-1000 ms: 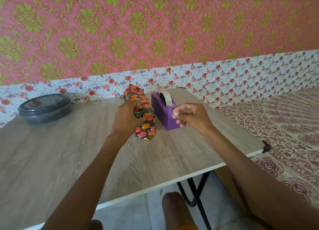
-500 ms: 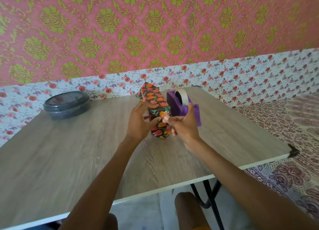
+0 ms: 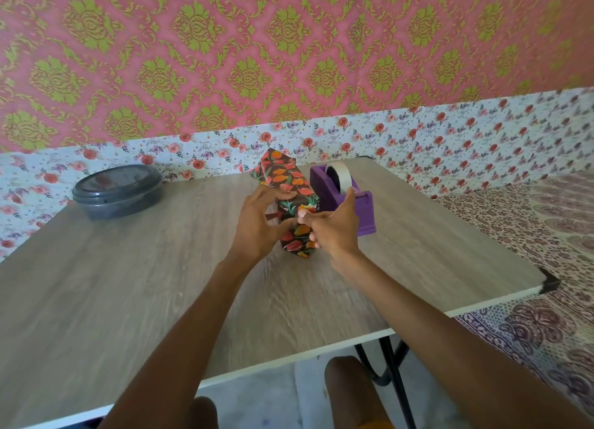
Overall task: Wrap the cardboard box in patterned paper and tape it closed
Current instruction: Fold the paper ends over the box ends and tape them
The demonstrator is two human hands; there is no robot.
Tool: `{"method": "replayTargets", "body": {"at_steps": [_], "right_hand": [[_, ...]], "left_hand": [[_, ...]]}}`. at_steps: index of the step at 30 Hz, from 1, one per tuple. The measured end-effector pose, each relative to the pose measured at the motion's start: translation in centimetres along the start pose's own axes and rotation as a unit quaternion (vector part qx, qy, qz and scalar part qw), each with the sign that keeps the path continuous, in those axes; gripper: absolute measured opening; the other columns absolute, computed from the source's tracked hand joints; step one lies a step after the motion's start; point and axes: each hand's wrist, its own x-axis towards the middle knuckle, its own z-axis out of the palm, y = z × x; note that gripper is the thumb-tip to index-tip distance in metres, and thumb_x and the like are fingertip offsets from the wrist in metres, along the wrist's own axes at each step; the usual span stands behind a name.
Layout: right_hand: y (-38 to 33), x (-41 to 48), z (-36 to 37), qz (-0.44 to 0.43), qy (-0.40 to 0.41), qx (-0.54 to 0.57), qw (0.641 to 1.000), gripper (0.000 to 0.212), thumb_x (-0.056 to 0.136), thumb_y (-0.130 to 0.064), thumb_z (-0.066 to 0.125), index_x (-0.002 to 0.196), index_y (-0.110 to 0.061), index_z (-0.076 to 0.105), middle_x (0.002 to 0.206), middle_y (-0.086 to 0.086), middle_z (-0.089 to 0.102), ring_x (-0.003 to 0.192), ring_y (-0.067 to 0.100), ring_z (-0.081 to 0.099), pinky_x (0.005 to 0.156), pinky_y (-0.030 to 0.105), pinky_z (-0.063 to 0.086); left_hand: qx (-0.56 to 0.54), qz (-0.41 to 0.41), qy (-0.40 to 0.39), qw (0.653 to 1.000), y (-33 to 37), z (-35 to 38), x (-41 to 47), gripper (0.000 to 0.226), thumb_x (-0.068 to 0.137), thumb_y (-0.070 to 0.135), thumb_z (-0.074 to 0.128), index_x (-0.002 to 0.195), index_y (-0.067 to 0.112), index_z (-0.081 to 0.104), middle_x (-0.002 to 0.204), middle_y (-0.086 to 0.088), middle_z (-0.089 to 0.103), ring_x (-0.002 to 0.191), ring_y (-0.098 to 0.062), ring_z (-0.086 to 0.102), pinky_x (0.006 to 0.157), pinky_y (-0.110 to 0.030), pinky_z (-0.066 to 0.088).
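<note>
Both forearms [image 3: 193, 325] are bare as far up as can be seen, and so are the left hand [image 3: 257, 226] and right hand [image 3: 334, 232], with short nails on the right fingers [image 3: 305, 217]. Lower down the left knee [image 3: 202, 412] and right knee [image 3: 348, 383] show bare, a bit of orange cloth [image 3: 377, 424] just below the right one

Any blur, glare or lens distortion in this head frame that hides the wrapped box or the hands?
Head view: soft even light, no hard shadows; faint sheen on the dark container lid; wide-angle bowing curves the table edge; grain beside the forearms is motion-smeared; wrapped box, left hand and right hand are readable.
</note>
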Motion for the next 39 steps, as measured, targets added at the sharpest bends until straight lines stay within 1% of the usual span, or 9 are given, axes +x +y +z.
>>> {"method": "replayTargets", "body": {"at_steps": [3, 5, 8, 12, 18, 23, 27, 34, 39], "right_hand": [[0.2, 0.5, 0.1, -0.010, 0.012, -0.039, 0.999, 0.115, 0.081, -0.022, 0.081, 0.157, -0.019, -0.005, 0.068, -0.001, 0.073, 0.043, 0.008, 0.060, 0.045, 0.025, 0.049], [0.7, 0.5, 0.3, -0.040, 0.032, -0.076, 0.996, 0.114, 0.081, -0.027, 0.081, 0.158, -0.015, -0.002, 0.065, -0.007, 0.072, 0.053, 0.007, 0.066, 0.062, 0.035, 0.059], [1.5, 0.7, 0.8, -0.086, 0.063, -0.120, 0.987, 0.110, 0.080, -0.034, 0.079, 0.157, -0.015, 0.003, 0.066, -0.010, 0.072, 0.079, 0.009, 0.071, 0.086, 0.038, 0.057], [2.6, 0.8, 0.9, -0.117, 0.075, -0.192, 0.972, 0.102, 0.080, -0.054, 0.070, 0.153, -0.029, 0.004, 0.081, -0.001, 0.070, 0.079, 0.020, 0.068, 0.073, 0.046, 0.059], [2.8, 1.2, 0.6, -0.159, 0.074, -0.254, 0.951, 0.098, 0.083, -0.060, 0.066, 0.154, -0.016, 0.015, 0.077, 0.005, 0.067, 0.071, 0.023, 0.066, 0.062, 0.046, 0.058], [2.7, 1.2, -0.3, -0.180, 0.036, -0.351, 0.918, 0.072, 0.080, -0.053, 0.075, 0.136, -0.018, 0.046, 0.091, 0.005, 0.070, 0.088, 0.028, 0.067, 0.071, 0.041, 0.057], [2.4, 1.2, -1.0, -0.153, 0.012, -0.363, 0.919, 0.041, 0.073, -0.055, 0.080, 0.089, -0.022, 0.062, 0.076, -0.005, 0.064, 0.078, 0.019, 0.066, 0.063, 0.034, 0.055], [2.3, 1.6, -1.8, -0.161, -0.008, -0.381, 0.910, 0.036, 0.069, -0.051, 0.084, 0.084, -0.026, 0.063, 0.080, -0.007, 0.066, 0.077, 0.015, 0.064, 0.062, 0.030, 0.054], [2.1, 1.5, -1.9, -0.115, -0.054, -0.388, 0.913, 0.053, 0.065, -0.057, 0.084, 0.106, -0.026, 0.071, 0.096, -0.003, 0.074, 0.089, 0.020, 0.069, 0.071, 0.032, 0.056]], "left_hand": [[-0.008, -0.017, -0.040, 0.999, -0.1, -0.4, -0.1, 0.055, 0.071, 0.013, 0.086, 0.119, 0.029, 0.063, 0.115, 0.030, 0.048, 0.117, -0.012, 0.053, 0.094, -0.050, 0.053], [-0.008, -0.030, -0.064, 0.997, -0.2, -0.7, -0.1, 0.060, 0.071, 0.003, 0.083, 0.122, 0.027, 0.062, 0.119, 0.020, 0.049, 0.119, -0.011, 0.051, 0.094, -0.046, 0.054], [-0.008, -0.025, -0.083, 0.996, -0.1, -1.4, 0.4, 0.051, 0.078, 0.001, 0.074, 0.122, 0.024, 0.064, 0.116, 0.015, 0.051, 0.113, 0.003, 0.049, 0.097, -0.037, 0.050], [0.000, -0.044, -0.087, 0.995, 0.3, -1.7, 1.2, 0.038, 0.086, -0.002, 0.061, 0.117, 0.019, 0.067, 0.109, 0.009, 0.054, 0.107, -0.004, 0.052, 0.096, -0.023, 0.044], [0.008, -0.069, -0.105, 0.992, 0.7, -2.0, 1.7, 0.037, 0.087, 0.000, 0.057, 0.115, 0.022, 0.069, 0.110, 0.008, 0.055, 0.103, 0.001, 0.050, 0.084, 0.002, 0.033], [0.028, -0.066, -0.081, 0.994, 1.4, -1.7, 1.8, 0.019, 0.087, 0.028, 0.073, 0.104, 0.022, 0.071, 0.104, 0.008, 0.062, 0.098, -0.008, 0.058, 0.087, -0.029, 0.050], [0.130, -0.068, -0.032, 0.989, 3.0, -0.6, 2.0, 0.035, 0.071, 0.043, 0.084, 0.091, 0.022, 0.065, 0.096, 0.008, 0.063, 0.081, -0.009, 0.058, 0.066, -0.022, 0.044], [0.183, -0.062, -0.063, 0.979, 3.9, -0.4, 1.7, 0.046, 0.068, 0.022, 0.089, 0.101, 0.019, 0.058, 0.110, 0.004, 0.059, 0.093, -0.013, 0.056, 0.076, -0.021, 0.042], [0.180, -0.085, -0.066, 0.978, 3.8, -0.8, 1.6, 0.047, 0.074, 0.039, 0.084, 0.106, 0.020, 0.056, 0.103, 0.010, 0.049, 0.090, -0.012, 0.054, 0.075, -0.024, 0.044]]}}
